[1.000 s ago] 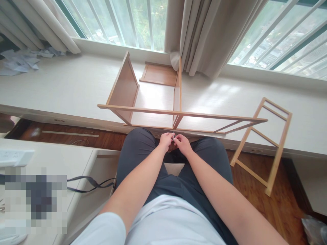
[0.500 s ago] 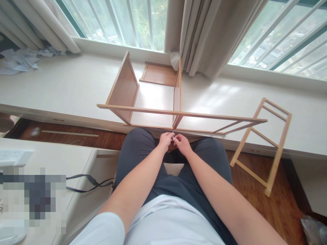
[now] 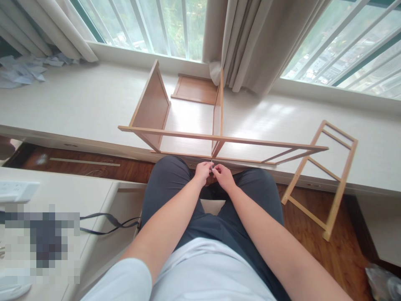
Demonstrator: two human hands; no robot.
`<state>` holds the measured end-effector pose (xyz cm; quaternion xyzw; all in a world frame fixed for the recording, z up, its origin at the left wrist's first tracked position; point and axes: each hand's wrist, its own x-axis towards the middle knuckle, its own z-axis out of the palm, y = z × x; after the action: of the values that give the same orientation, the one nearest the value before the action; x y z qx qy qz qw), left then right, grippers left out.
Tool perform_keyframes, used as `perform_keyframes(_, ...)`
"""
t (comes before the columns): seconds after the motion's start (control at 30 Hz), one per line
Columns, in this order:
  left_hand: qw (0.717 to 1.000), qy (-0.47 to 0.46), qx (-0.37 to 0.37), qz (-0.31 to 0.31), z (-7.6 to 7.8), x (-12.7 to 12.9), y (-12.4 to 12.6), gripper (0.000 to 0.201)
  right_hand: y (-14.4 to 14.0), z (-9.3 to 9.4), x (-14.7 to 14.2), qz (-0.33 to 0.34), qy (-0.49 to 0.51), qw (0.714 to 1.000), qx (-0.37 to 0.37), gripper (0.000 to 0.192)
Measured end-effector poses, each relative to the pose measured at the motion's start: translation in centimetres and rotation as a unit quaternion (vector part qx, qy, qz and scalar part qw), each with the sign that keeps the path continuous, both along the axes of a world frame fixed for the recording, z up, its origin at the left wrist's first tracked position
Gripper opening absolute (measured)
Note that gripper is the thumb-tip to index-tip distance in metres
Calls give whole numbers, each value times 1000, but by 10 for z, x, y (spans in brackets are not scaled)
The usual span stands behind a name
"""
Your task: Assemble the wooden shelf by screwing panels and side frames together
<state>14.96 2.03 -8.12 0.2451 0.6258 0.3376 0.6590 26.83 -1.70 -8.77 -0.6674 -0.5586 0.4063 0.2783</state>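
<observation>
1. The left hand (image 3: pixel 203 171) and right hand (image 3: pixel 223 175) meet over the lap, each grip pinching a tiny pale fastener (image 3: pixel 212 166).
2. It sits just below the bamboo shelf frame (image 3: pixel 219 140).
3. Risk: loosened fingertips could drop it to the wooden floor (image 3: pixel 313 234).

- Both hands, left (image 3: pixel 203 172) and right (image 3: pixel 223 175), sit together above the knees, just below the front rail of the wooden shelf frame (image 3: pixel 219 140); that rail bars straight forward passage at this level
- Upright panels (image 3: pixel 152 106) and (image 3: pixel 218 110) wall off one bay of the frame; access into it from above only
- Surface (image 3: pixel 78 102) left of the frame lies open; crumpled papers (image 3: pixel 21 71) at far left
- Side frame (image 3: pixel 326 175) leans against the ledge to the right, blocking the floor there
- Curtain (image 3: pixel 247 46) hangs behind the frame
</observation>
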Motion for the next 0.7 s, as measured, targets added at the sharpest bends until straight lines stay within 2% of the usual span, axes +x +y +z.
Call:
perform_keyframes(0.6, 1000, 1, -6, -2, -1, -1, 2, 10, 1, -12, 3, -4, 73, 997, -27, 18)
perform_keyframes(0.7, 1000, 1, -7, -2, 1, -1, 2, 10, 2, -16, 2, -14, 104, 993, -52, 18)
